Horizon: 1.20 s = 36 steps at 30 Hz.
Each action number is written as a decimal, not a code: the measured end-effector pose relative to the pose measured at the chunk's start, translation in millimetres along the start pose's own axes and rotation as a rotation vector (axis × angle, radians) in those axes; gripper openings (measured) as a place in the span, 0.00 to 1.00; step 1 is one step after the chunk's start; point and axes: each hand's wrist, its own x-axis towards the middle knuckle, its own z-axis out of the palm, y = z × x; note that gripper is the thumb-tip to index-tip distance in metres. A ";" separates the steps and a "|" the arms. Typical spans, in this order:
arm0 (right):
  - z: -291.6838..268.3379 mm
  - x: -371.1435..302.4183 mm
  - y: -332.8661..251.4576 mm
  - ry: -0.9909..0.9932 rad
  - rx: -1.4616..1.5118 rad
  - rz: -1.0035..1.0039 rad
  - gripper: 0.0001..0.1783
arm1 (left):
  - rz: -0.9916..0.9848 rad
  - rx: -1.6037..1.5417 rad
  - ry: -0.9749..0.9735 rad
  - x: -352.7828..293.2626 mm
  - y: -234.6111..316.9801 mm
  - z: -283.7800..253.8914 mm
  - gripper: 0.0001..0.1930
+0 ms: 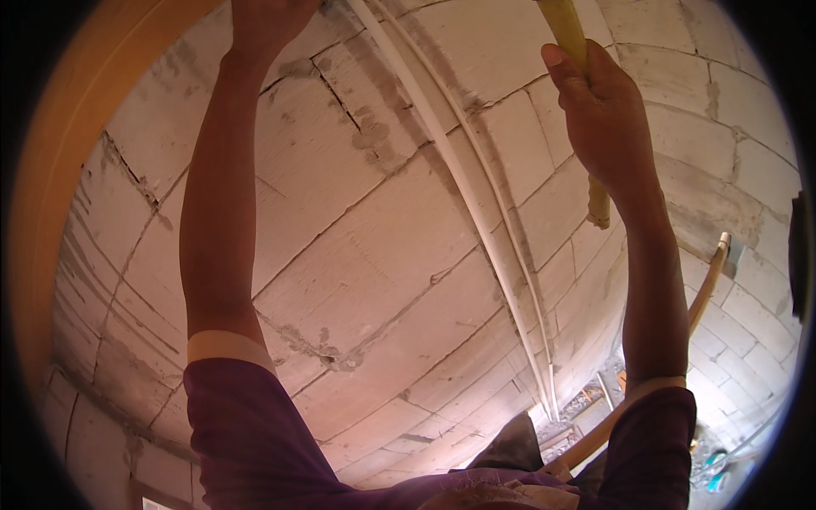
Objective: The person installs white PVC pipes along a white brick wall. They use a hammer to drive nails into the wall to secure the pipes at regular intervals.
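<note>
My right hand [602, 106] is raised at the upper right, its fingers wrapped round a yellow handle [598, 204]. The lower end of that handle sticks out below my fist, and its upper part runs out of the picture, so the kind of tool does not show. My left hand [270, 24] is lifted to the top edge in front of the pale block wall [365, 263]. Its fingers are cut off there. Both forearms reach upward from dark purple sleeves with light cuffs.
Two thin white pipes [455, 161] run down the wall between my arms. An orange-brown board [64, 127] curves along the left rim. A wooden pole [712, 276] slants behind my right forearm. Rubble [586, 399] lies on the floor at the lower right.
</note>
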 end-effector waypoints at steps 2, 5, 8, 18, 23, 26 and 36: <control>6.8 -2.4 -5.3 -0.019 -0.012 0.024 0.21 | -0.063 -0.081 0.023 -2.4 -2.3 3.0 0.17; 14.7 -4.2 -10.2 -0.025 -0.034 -0.026 0.21 | -0.075 -0.229 0.107 -9.5 -11.8 10.2 0.17; 25.8 2.8 -15.0 0.058 -0.012 -0.180 0.20 | -0.106 -0.146 0.128 -16.9 -17.3 1.9 0.17; 52.4 19.6 -91.2 0.180 -0.043 -0.487 0.16 | -0.170 -0.295 0.116 -25.5 -11.2 -0.7 0.11; 79.2 45.7 -68.9 0.160 -0.253 -0.469 0.14 | 0.032 -0.010 0.176 -24.1 2.9 9.3 0.11; 72.8 50.2 -68.8 0.128 -0.343 -0.408 0.15 | -0.006 -0.069 0.164 -22.3 1.7 14.2 0.11; 59.1 40.7 -81.2 0.114 -0.097 -0.390 0.15 | 0.044 0.091 0.128 -20.9 -0.8 8.4 0.11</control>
